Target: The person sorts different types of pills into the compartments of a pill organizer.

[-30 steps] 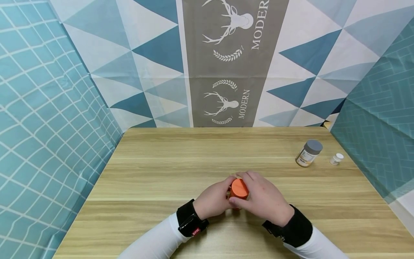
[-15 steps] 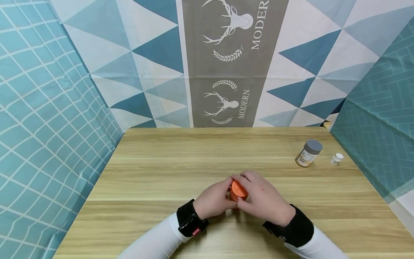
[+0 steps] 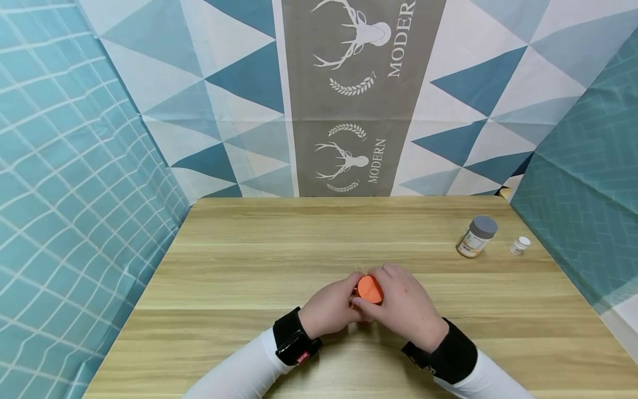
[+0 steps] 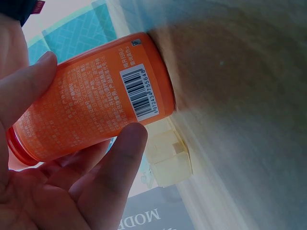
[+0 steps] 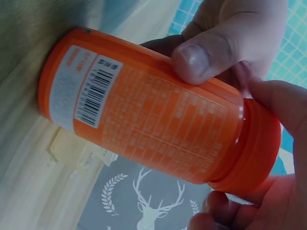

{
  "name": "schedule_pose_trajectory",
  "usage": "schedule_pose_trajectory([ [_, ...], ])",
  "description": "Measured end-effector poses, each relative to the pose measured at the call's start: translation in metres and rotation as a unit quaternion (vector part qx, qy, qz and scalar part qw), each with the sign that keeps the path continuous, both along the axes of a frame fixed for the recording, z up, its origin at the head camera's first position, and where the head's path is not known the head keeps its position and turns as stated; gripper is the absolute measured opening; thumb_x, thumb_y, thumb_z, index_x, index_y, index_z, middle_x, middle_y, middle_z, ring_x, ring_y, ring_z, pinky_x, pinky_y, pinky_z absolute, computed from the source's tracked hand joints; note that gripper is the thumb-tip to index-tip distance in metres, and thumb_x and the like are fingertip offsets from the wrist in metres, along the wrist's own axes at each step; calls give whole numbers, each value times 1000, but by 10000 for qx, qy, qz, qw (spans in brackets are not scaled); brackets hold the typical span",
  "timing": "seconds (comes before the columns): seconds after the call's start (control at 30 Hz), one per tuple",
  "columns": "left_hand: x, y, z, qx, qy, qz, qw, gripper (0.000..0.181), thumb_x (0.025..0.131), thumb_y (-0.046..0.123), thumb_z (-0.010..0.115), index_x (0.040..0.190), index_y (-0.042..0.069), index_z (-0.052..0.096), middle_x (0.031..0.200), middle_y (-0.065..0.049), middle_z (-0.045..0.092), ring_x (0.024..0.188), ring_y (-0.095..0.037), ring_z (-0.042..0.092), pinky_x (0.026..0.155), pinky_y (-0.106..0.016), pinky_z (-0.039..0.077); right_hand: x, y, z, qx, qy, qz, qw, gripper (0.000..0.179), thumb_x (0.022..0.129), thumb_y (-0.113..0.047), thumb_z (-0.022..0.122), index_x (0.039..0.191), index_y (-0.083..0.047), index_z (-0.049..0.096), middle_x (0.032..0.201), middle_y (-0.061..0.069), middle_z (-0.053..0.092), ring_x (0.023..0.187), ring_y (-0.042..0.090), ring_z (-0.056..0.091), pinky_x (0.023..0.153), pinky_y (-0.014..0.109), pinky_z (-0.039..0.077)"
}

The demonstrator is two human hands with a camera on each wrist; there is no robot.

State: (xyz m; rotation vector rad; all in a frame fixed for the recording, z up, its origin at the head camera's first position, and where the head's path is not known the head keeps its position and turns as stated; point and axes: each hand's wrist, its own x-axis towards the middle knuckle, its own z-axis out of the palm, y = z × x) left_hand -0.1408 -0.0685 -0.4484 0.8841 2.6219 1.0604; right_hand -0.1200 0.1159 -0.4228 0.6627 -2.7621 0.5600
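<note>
An orange supplement bottle (image 4: 91, 103) stands on the wooden table between both hands, its printed label and barcode showing in the wrist views. My left hand (image 3: 330, 307) grips the body from the left, the thumb (image 5: 201, 60) lying along its side in the right wrist view. From the right, my right hand (image 3: 406, 305) holds the orange cap (image 3: 370, 289), thumb on the near side and fingers on the far side. The cap sits on the neck, with a narrow red band between them in the right wrist view. Behind the bottle is a small clear yellowish box (image 4: 168, 155).
Toward the back right stand a jar (image 3: 476, 237) with a grey lid and a small white bottle (image 3: 520, 245). Patterned cloths hang behind and beside the wooden table (image 3: 249, 238).
My right thumb and fingers have shifted around the cap, the thumb drawing back half a second ago and now reaching farther left. The left hand keeps its hold on the body.
</note>
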Motion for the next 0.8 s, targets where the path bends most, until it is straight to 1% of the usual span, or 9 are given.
schedule_pose_trajectory([
  [0.07,0,0,0,-17,5,-4,10000,53,83,24,79,129,21,51,107,12,64,93,-1,59,80,-22,49,0,1,1,22,85,126,9999,46,79,-48,78,108,-13,68,89,-8,52,77,7,46,65,24,43],
  [0.17,1,0,-1,-51,35,-10,10000,57,85,24,78,135,20,49,116,9,65,104,-2,59,85,-23,49,0,3,3,43,214,462,9987,45,77,-35,77,115,-12,68,98,-7,55,86,8,48,71,25,46],
  [0.33,1,-3,-2,-70,-5,-5,10000,63,87,31,77,141,17,46,119,6,66,106,-3,60,86,-24,49,-2,6,6,78,226,1029,9944,55,74,-22,72,128,-13,63,118,-3,57,107,12,51,88,31,48],
  [0.43,1,-3,-2,-64,4,-20,10000,68,87,34,77,144,18,44,121,6,65,108,-4,60,88,-25,49,-2,8,7,100,165,1164,9930,59,76,-21,70,134,-14,59,129,0,55,117,17,51,95,36,47],
  [0.5,1,-3,-1,-109,88,-19,9999,67,87,35,77,143,18,44,123,5,65,110,-6,60,90,-26,49,-1,8,6,99,85,1074,9941,61,80,-28,73,137,-13,57,133,4,54,120,20,51,97,39,47],
  [0.57,1,-3,-1,-138,126,-7,9998,63,86,33,78,139,19,47,120,6,65,108,-6,61,88,-26,50,-1,7,5,104,36,848,9963,66,82,-41,75,138,-11,55,132,7,55,118,22,53,96,39,47],
  [0.67,0,-2,-2,-140,130,19,9998,53,85,31,79,129,20,51,113,8,65,101,-3,61,85,-25,50,0,3,1,70,-33,377,9993,72,80,-56,76,130,-8,59,115,5,59,102,19,56,84,34,50],
  [0.73,0,-1,-2,-101,80,32,9999,50,83,30,80,124,20,52,108,10,64,94,-1,60,82,-24,50,0,0,0,35,-80,159,9998,65,79,-57,77,120,-8,62,101,0,59,89,14,53,74,29,48],
  [0.8,0,-1,-2,-59,27,41,10000,51,83,29,80,125,20,52,107,11,64,93,-1,59,81,-24,50,1,-1,-1,-9,-118,75,9999,57,79,-53,78,114,-10,64,94,-4,57,82,10,49,68,27,45],
])
